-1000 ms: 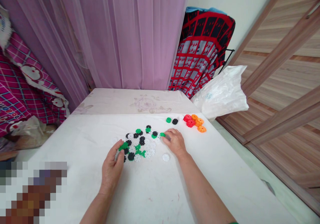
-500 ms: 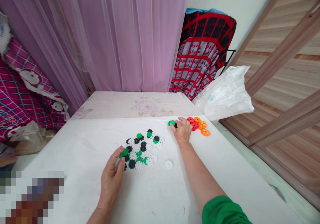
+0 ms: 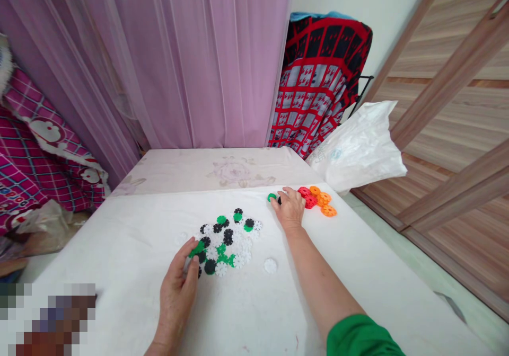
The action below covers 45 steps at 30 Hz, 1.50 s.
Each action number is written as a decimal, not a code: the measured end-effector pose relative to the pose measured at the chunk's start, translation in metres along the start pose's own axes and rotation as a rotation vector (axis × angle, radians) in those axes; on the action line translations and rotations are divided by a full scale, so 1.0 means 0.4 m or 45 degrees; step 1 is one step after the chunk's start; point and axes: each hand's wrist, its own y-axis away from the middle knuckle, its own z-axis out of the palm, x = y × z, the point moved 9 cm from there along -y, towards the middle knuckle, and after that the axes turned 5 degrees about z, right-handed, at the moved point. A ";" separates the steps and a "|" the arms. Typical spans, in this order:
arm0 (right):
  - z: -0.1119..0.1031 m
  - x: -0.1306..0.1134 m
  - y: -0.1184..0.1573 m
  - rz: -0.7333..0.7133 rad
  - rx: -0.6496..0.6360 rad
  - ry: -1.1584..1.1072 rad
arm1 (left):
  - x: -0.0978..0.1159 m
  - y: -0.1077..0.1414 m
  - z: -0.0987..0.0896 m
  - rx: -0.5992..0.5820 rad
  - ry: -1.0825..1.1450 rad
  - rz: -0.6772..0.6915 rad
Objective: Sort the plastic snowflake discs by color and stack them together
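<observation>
At the left edge of a loose pile of snowflake discs (image 3: pixel 238 245), my left hand (image 3: pixel 177 282) rests with thumb and fingers apart. Green and black discs lie by its fingertips, among them a green disc (image 3: pixel 198 249). The pile mixes white, black and green toothed plastic discs. Farther right, my right hand (image 3: pixel 289 208) is low over the table, fingers spread. Its thumb is beside a green disc (image 3: pixel 271 197), and a black disc (image 3: pixel 279 200) shows partly under the hand. Red discs (image 3: pixel 307 199) and orange discs (image 3: pixel 326 203) lie just beyond its fingers.
A single white disc (image 3: pixel 270 265) lies apart on the white tablecloth (image 3: pixel 238 313). A white plastic bag (image 3: pixel 358 149) stands at the table's right edge. Behind are a purple curtain (image 3: pixel 191 59) and a red-and-black patterned cloth (image 3: pixel 318 80). A wooden wardrobe (image 3: pixel 449 112) is at right.
The green disc by my right thumb now sits slightly lower and looks smaller in view. Both hands stay nearly in place; the whole view has shifted a little.
</observation>
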 end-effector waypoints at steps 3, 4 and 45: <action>-0.021 -0.014 0.025 -0.029 -0.011 -0.122 | -0.002 -0.001 0.000 0.015 -0.003 0.003; -0.024 -0.023 0.036 -0.048 -0.037 -0.190 | -0.003 -0.001 0.000 0.015 -0.002 0.006; -0.040 0.017 0.017 0.044 -0.072 -0.370 | 0.007 0.000 0.004 -0.017 0.016 0.005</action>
